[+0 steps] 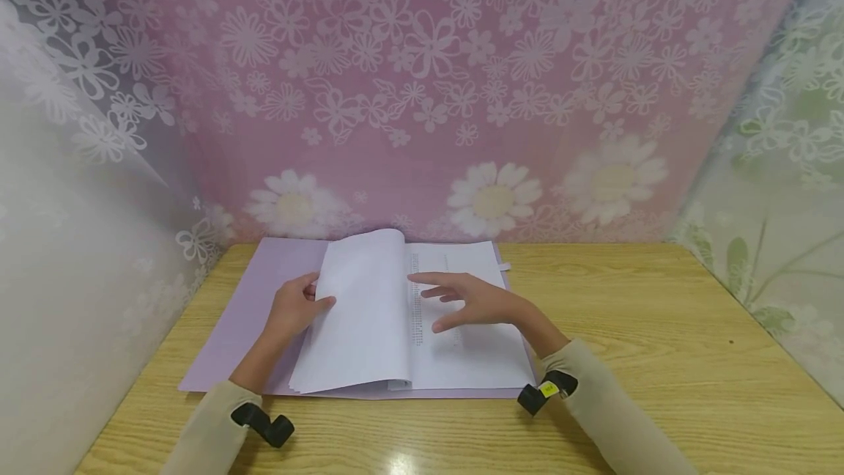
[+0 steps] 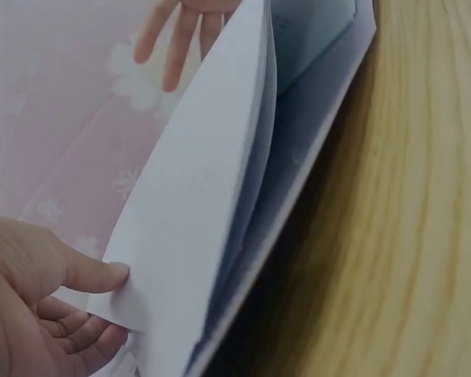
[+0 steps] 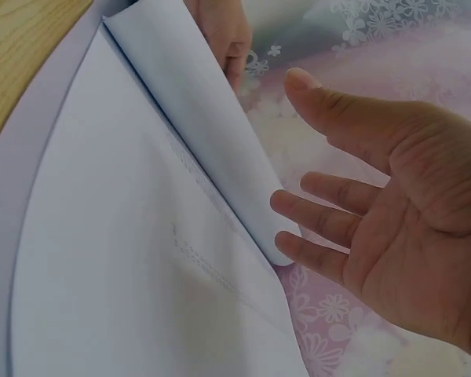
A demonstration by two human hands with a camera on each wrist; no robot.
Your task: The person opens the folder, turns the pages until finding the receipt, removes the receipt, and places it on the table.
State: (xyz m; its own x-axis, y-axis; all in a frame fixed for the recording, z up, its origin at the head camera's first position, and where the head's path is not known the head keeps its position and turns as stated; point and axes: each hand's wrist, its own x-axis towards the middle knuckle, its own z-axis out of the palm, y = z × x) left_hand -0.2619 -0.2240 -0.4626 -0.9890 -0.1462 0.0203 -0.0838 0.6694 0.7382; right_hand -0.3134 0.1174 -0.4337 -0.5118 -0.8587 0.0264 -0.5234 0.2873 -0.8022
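Note:
A light purple folder [image 1: 247, 314] lies spread out, with a stack of white paper sheets fixed inside. At the left edge of the turned sheets [image 1: 359, 321], my left hand [image 1: 293, 308] pinches the paper, thumb on top and fingers beneath; the left wrist view shows this thumb [image 2: 102, 275] against the sheet. The turned sheets curve up near the middle of the folder. Over the right-hand page [image 1: 484, 369], which carries lines of small print, my right hand [image 1: 481, 301] hovers with fingers spread and nothing in it.
The wooden table [image 1: 633, 314] extends right and in front of the folder. Behind it hangs a pink flowered curtain [image 1: 395, 167], with pale curtains at both sides. A small white tab [image 1: 505, 267] sticks out of the folder's right edge. Each wrist wears a black camera band.

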